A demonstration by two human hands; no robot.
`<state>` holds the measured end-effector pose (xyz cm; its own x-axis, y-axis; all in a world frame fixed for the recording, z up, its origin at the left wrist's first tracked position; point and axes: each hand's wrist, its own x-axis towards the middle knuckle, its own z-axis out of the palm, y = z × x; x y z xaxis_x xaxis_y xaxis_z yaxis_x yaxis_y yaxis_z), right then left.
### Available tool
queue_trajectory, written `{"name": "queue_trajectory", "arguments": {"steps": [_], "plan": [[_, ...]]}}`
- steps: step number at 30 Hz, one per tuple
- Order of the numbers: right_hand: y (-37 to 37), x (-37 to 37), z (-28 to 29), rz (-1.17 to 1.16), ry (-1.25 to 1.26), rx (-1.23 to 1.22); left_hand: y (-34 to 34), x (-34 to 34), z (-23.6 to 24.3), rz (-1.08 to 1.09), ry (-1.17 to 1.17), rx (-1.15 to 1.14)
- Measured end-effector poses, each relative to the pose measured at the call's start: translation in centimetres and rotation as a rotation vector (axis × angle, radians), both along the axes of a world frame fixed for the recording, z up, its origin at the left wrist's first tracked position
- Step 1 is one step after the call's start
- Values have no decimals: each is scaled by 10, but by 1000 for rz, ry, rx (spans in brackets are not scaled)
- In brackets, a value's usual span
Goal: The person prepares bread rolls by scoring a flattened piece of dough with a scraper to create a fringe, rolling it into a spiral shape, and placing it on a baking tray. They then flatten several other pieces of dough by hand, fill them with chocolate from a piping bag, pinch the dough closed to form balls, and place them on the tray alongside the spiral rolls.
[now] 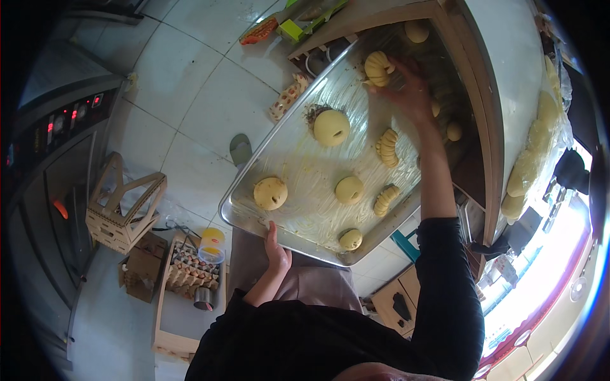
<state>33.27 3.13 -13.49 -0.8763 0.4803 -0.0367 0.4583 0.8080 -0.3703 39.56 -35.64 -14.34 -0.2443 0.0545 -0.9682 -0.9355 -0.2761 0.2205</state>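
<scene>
A large metal baking tray [289,181] with a greasy sheen lies tilted in front of me. My left hand [278,255] grips its near rim, thumb over the edge and the other fingers hidden beneath. At the far end, my right hand [412,90] has its fingers and thumb around a ridged dough roll [379,68]. Two more ridged, curved dough rolls, an upper one [387,149] and a lower one [386,200], sit along the right side. Round dough buns rest on the tray: a large one [331,127] beside dark crumbs, one at left [271,193], one mid-tray [349,190] and a small one [350,239].
Right of the tray stands a wood-edged counter [489,127] with plastic-covered dough [537,146] on it. More dough balls [416,32] lie in shadow by its edge. An oven [63,120] with red displays is at left. Egg cartons [190,270] and a stool-like frame [124,209] stand below.
</scene>
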Motion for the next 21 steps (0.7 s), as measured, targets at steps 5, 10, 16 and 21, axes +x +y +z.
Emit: {"name": "queue_trajectory", "arguments": {"steps": [5, 10, 16, 21], "plan": [[66, -13, 0, -408, 45, -181, 0, 0, 3, -58, 42, -20], [159, -23, -21, -183, -51, 64, 3, 1, 6, -36, -30, -52], [141, -29, -24, -154, 40, 94, -2, -3, 6, 1, -62, 16], [-4, 30, 27, -474, 145, -82, -27, 6, -28, -127, 98, 165]]}}
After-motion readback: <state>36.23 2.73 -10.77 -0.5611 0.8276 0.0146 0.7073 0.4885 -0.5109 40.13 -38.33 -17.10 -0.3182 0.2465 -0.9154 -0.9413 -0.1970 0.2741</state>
